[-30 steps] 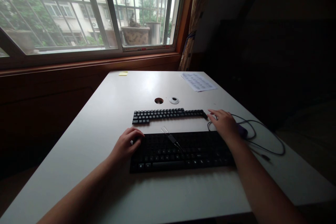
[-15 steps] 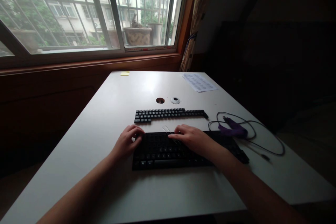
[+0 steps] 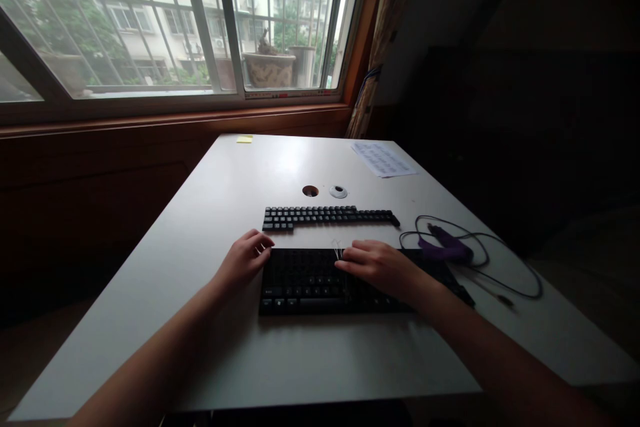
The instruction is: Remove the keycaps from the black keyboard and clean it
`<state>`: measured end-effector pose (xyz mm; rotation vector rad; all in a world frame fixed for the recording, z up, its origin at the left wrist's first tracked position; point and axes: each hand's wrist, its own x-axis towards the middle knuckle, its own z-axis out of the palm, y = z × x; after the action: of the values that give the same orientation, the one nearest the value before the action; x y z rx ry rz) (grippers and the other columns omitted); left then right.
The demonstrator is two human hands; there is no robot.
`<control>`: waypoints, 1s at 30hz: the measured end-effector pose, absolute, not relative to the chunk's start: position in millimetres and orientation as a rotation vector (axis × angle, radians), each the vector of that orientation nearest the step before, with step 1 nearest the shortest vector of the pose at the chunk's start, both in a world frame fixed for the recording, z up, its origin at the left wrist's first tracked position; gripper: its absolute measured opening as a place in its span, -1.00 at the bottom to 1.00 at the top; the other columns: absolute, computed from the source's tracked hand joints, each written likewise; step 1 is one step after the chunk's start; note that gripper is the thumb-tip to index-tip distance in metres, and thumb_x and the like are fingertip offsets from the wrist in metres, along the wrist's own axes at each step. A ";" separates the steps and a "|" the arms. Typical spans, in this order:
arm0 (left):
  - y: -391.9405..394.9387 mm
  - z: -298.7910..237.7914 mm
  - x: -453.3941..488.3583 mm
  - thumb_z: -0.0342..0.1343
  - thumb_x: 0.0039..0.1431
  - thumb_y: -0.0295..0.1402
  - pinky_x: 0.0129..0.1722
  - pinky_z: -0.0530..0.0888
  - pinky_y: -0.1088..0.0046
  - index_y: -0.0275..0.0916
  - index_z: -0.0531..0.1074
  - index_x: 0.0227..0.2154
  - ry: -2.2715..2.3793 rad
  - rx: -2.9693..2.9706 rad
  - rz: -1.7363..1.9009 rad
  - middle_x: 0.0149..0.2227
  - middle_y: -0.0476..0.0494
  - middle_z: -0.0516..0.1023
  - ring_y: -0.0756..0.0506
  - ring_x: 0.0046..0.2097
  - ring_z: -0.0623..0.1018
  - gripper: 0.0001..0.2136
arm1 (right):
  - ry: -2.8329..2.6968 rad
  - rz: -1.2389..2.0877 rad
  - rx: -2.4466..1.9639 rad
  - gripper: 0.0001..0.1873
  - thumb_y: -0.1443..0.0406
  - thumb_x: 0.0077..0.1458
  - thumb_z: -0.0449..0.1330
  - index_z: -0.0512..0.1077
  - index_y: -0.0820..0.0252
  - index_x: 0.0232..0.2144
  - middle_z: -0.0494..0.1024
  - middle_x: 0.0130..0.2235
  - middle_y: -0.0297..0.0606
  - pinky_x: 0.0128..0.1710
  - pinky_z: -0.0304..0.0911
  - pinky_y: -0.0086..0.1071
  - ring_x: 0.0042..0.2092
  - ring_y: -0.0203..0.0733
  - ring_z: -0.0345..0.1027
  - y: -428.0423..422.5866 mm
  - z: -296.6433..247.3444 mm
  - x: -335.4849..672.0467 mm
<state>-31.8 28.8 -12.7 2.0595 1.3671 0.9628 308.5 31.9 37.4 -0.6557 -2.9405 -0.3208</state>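
Observation:
A black keyboard point(image 3: 320, 305) lies in front of me, its upper rows stripped of keycaps and its lower rows still carrying some. My left hand point(image 3: 246, 257) is closed at its upper left corner, thumb and fingertips on the edge. In my right hand point(image 3: 384, 268), above the middle of the keyboard, is a thin wire keycap puller point(image 3: 338, 251), its wire loops pointing up and away from me. The palm and forearm hide part of the keyboard's right side. Beyond it, removed keycaps point(image 3: 325, 215) stand in neat rows on the table.
A cable point(image 3: 530, 267) with a purple wrap point(image 3: 445, 252) coils at the right. Farther back are a round hole point(image 3: 311, 191), a white ring-shaped cover point(image 3: 339, 192), printed sheets point(image 3: 385, 159) and yellow sticky notes point(image 3: 245, 139). The white table point(image 3: 220, 373) ends below a barred window.
The view has shifted slightly, so things sit a little farther right. My right hand has turned the puller, whose wire ends now point more upright. My left hand stays at the keyboard's corner.

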 end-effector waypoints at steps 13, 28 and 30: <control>34.7 -10.6 -37.5 0.12 0.16 -0.41 -0.30 0.44 0.46 -0.25 0.51 -0.39 1.362 2.029 0.923 -0.33 -0.07 0.47 -0.05 -0.32 0.50 -0.92 | -2.058 0.602 -1.179 -0.82 0.19 0.21 0.20 0.47 0.17 -0.36 0.50 -0.49 -0.35 -0.39 0.24 -0.38 -0.47 -0.28 0.37 -1.3 34.7 262.1; 38.2 -15.6 -39.1 0.13 0.13 -0.41 -0.32 0.42 0.46 -0.25 0.49 -0.42 1.342 2.039 0.944 -0.35 -0.06 0.46 -0.04 -0.34 0.48 -0.92 | -2.091 0.549 -1.342 -0.67 0.18 0.23 0.13 0.32 0.16 -0.56 0.45 -0.53 -0.35 -0.39 0.09 -0.38 -0.47 -0.27 0.29 -14.4 35.0 234.6; 38.0 -15.4 -38.8 0.12 0.13 -0.41 -0.32 0.43 0.46 -0.25 0.49 -0.42 1.341 2.041 0.948 -0.35 -0.06 0.46 -0.04 -0.34 0.48 -0.92 | -2.095 0.525 -1.353 -0.66 0.19 0.23 0.13 0.30 0.16 -0.57 0.44 -0.53 -0.34 -0.39 0.08 -0.38 -0.47 -0.27 0.28 -14.3 34.7 232.4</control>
<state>-38.8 38.0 -15.4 2.0406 1.3406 0.9482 232.4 -14.3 34.7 -1.3527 -2.0952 0.5252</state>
